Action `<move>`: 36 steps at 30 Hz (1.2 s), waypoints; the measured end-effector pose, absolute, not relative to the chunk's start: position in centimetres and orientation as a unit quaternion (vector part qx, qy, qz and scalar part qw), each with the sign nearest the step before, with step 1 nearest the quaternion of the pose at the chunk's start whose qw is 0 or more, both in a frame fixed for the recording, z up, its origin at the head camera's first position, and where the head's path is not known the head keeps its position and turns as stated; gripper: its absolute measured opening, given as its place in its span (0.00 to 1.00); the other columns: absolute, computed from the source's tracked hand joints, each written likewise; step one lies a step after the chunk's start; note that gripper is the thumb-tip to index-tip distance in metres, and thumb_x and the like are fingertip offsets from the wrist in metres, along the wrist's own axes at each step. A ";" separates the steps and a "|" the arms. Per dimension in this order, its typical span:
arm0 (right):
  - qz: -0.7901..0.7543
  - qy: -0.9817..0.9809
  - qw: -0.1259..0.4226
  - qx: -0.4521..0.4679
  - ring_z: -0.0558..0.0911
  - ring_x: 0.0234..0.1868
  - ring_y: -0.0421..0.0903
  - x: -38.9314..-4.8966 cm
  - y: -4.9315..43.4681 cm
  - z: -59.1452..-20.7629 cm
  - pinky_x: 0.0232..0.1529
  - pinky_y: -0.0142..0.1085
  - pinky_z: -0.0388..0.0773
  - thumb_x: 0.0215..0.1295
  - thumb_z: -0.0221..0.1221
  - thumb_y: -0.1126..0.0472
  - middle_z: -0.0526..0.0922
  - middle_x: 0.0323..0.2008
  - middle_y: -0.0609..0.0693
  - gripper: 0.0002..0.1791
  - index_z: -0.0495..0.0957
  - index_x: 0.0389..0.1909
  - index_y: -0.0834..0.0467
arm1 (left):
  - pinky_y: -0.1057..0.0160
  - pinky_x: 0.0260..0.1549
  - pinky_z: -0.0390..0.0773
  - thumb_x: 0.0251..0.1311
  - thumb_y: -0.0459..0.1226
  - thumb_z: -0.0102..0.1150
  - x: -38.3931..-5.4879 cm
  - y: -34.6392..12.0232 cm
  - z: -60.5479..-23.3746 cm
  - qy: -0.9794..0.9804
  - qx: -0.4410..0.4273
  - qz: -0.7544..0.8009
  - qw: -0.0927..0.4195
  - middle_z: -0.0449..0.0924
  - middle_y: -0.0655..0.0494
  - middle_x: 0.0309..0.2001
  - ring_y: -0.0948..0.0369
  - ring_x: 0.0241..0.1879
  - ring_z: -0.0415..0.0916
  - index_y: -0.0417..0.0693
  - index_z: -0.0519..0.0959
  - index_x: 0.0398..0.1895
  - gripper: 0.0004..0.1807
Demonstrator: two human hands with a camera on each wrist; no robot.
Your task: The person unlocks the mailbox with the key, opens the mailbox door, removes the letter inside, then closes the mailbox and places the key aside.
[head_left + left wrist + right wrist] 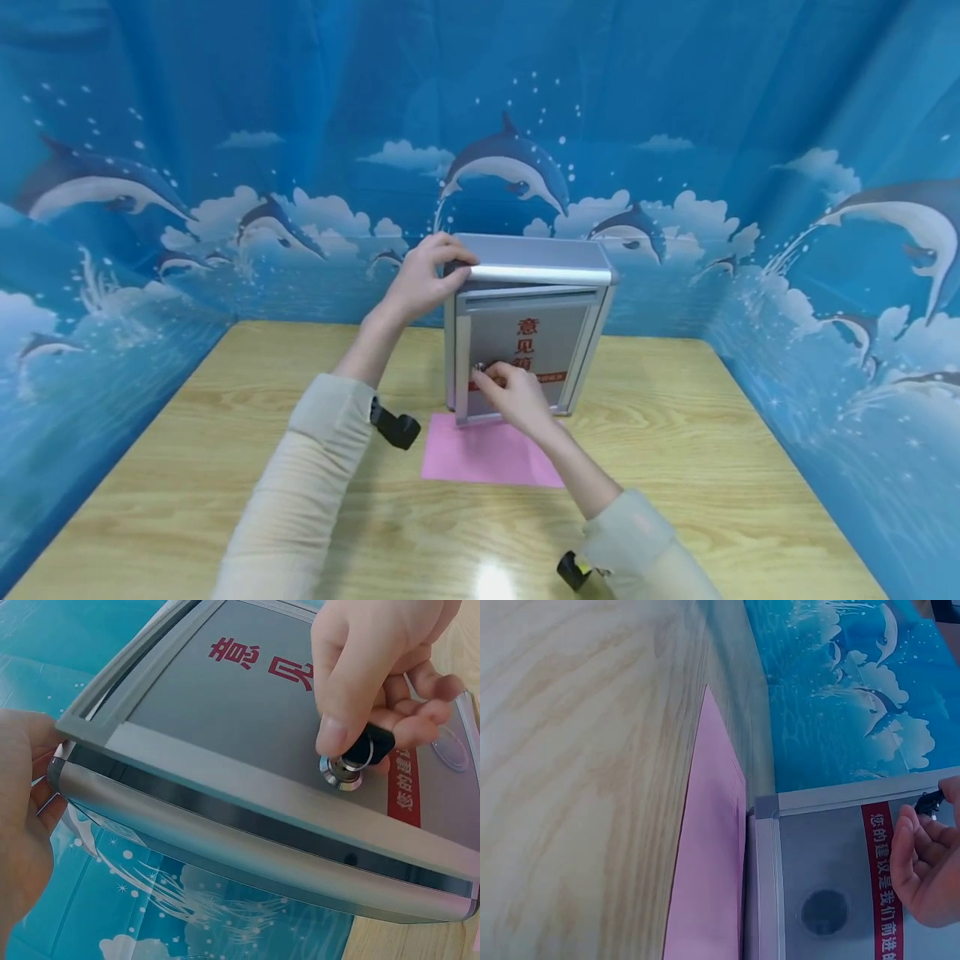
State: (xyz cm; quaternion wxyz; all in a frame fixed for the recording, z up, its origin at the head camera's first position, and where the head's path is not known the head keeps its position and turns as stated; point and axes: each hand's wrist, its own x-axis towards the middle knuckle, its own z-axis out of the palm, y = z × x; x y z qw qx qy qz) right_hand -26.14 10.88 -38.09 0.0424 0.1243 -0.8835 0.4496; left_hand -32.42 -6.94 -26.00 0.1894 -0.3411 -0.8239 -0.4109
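Grey metal box [536, 250] stands upright toward the back of the wood-grain table [675, 467], front facing the person. Door [180, 712] is ajar: lock-side edge sits proud of the body, dark gap along it in the left wrist view, gap at the top in the head view too. Right hand [517, 400] is on the door at the lock [341, 778]; thumb and index finger closed together, pinching the black-headed key [373, 742], which sits at the lock face with a thin metal ring [368, 755] by its head. Other right fingers loosely bent, off to the side of the key. Left hand [423, 279] is at the box's upper left corner, fingers bent over the top, thumb at the front edge, gripping the corner; exact fingertip contact partly hidden. Red characters [527, 335] run down the door, with a red band [405, 802] of white text below them and a round window [825, 912] below that. Pink sheet [487, 458] lies flat on the table, under and in front of the box's lower front. Blue dolphin-print backdrop [375, 67] behind and on both sides. Pale sleeves [277, 500], black wrist device [396, 427] at the left cuff.
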 end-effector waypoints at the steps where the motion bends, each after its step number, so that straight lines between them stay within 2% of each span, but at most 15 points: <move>1: 0.447 -0.885 0.042 0.121 0.75 0.20 0.42 -26.3 10.8 -38.0 0.24 0.35 0.72 0.65 0.53 0.47 0.77 0.18 0.45 0.17 0.79 0.32 0.57 | 0.52 0.46 0.68 0.64 0.34 0.51 -32.4 -7.0 -26.0 -0.824 -0.341 -0.411 0.188 0.73 0.50 0.45 0.56 0.48 0.66 0.41 0.81 0.44 0.11; 5: 0.455 -0.883 0.037 0.109 0.77 0.22 0.47 -26.7 10.4 -37.7 0.23 0.36 0.73 0.65 0.53 0.47 0.77 0.18 0.47 0.18 0.79 0.32 0.59 | 0.49 0.45 0.68 0.64 0.34 0.52 -32.5 -7.0 -26.1 -0.822 -0.346 -0.409 0.190 0.73 0.50 0.45 0.55 0.47 0.66 0.41 0.81 0.44 0.11; 11: 0.484 -0.869 0.028 0.101 0.79 0.23 0.51 -27.3 10.2 -37.7 0.23 0.35 0.74 0.65 0.53 0.47 0.80 0.23 0.57 0.19 0.79 0.35 0.61 | 0.50 0.44 0.66 0.60 0.33 0.55 -32.7 -7.1 -26.3 -0.815 -0.363 -0.400 0.208 0.73 0.47 0.45 0.53 0.47 0.65 0.39 0.80 0.44 0.11; 15: 0.494 -0.864 0.021 0.092 0.80 0.27 0.56 -27.6 10.2 -37.9 0.24 0.35 0.74 0.65 0.53 0.46 0.80 0.24 0.57 0.21 0.79 0.36 0.61 | 0.49 0.46 0.66 0.59 0.32 0.56 -32.6 -7.0 -26.4 -0.816 -0.366 -0.395 0.211 0.72 0.46 0.45 0.52 0.48 0.65 0.39 0.80 0.44 0.11; 23: 0.488 -0.869 0.022 0.079 0.79 0.24 0.50 -27.6 9.9 -37.8 0.24 0.35 0.74 0.65 0.54 0.48 0.79 0.20 0.50 0.19 0.79 0.36 0.61 | 0.52 0.49 0.66 0.58 0.32 0.58 -32.3 -6.8 -26.2 -0.825 -0.374 -0.361 0.224 0.74 0.46 0.45 0.52 0.49 0.66 0.39 0.79 0.44 0.11; 31: 0.458 -0.885 0.042 0.074 0.75 0.20 0.43 -27.8 9.6 -37.8 0.23 0.34 0.72 0.65 0.53 0.47 0.78 0.20 0.50 0.18 0.79 0.34 0.60 | 0.52 0.47 0.66 0.57 0.32 0.58 -32.4 -6.7 -26.3 -0.829 -0.377 -0.340 0.234 0.74 0.47 0.45 0.53 0.48 0.66 0.39 0.79 0.43 0.11; 36: 0.357 -0.923 0.104 0.103 0.73 0.18 0.41 -27.7 9.4 -37.9 0.21 0.34 0.70 0.66 0.51 0.46 0.76 0.17 0.45 0.19 0.79 0.31 0.58 | 0.53 0.48 0.67 0.57 0.30 0.57 -32.2 -6.7 -26.3 -0.832 -0.372 -0.335 0.240 0.74 0.47 0.45 0.53 0.48 0.66 0.39 0.79 0.44 0.11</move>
